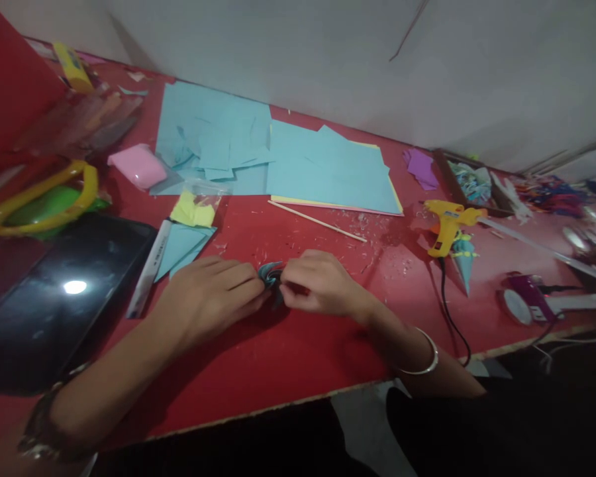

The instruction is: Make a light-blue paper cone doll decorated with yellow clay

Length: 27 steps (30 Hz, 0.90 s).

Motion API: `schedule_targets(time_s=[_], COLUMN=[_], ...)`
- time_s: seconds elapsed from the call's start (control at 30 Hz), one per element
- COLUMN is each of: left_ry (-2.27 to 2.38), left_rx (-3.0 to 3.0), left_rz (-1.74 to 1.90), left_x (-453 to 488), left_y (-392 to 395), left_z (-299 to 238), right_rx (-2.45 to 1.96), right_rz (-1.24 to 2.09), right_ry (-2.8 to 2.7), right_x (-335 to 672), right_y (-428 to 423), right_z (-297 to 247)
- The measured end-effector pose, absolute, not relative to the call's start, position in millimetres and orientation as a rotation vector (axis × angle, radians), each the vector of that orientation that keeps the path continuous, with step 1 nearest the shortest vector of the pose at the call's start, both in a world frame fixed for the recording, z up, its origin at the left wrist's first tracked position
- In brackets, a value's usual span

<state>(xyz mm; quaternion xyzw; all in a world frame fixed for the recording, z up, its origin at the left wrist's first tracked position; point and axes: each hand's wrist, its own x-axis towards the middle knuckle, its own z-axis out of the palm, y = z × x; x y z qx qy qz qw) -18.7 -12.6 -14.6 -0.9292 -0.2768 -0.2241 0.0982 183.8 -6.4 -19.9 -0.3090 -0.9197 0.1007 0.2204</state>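
A small curled piece of blue paper point(269, 273) is pinched between my two hands, over the front middle of the red table point(298, 358). My left hand point(213, 291) closes on its left side, fingers bent. On the other side my right hand point(320, 281) grips it between thumb and fingers. Much of the paper is hidden by the fingertips. Just beyond my left hand lie folded blue paper pieces point(183, 248) and a white marker-like stick point(149, 271). A thin pale stick point(318, 220) rests behind my hands.
Blue paper sheets point(328, 165) lie along the wall. At right are a yellow glue gun point(447, 225), a blue paper cone point(464, 265), a box of scraps point(471, 182) and a purple roll-like item point(529, 298). A dark glossy panel point(64, 298) and yellow-handled scissors-like object point(44, 205) occupy the left.
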Motion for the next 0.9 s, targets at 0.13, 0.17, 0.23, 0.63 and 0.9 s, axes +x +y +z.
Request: schedule_targets(time_s=[0.13, 0.17, 0.23, 0.63, 0.9], left_ry=[-0.784, -0.777, -0.781, -0.808, -0.905], left_rx=[-2.787, -2.793, -2.804, -2.780, -2.815], left_rz=[-0.667, -0.677, -0.679, -0.738, -0.719], left_x=[-20.6, -20.8, -20.8, -19.4, -20.7], left_y=[-10.5, -10.1, -9.6, -9.5, -11.1], left_z=[-16.4, -16.9, -17.7, -19.3, -21.9], right_rx=[-0.905, -0.915, -0.933, -0.942, -0.905], right_rz=[0.330, 0.346, 0.382, 0.488, 0.575], right_ry=[-2.507, -2.498, -2.486, -2.488, -2.445], right_x=[183.3, 183.2, 183.1, 182.4, 182.3], right_y=[-7.0, -7.1, -7.4, -8.0, -9.3], right_z=[-21.0, -21.2, -21.6, -21.4, -18.0])
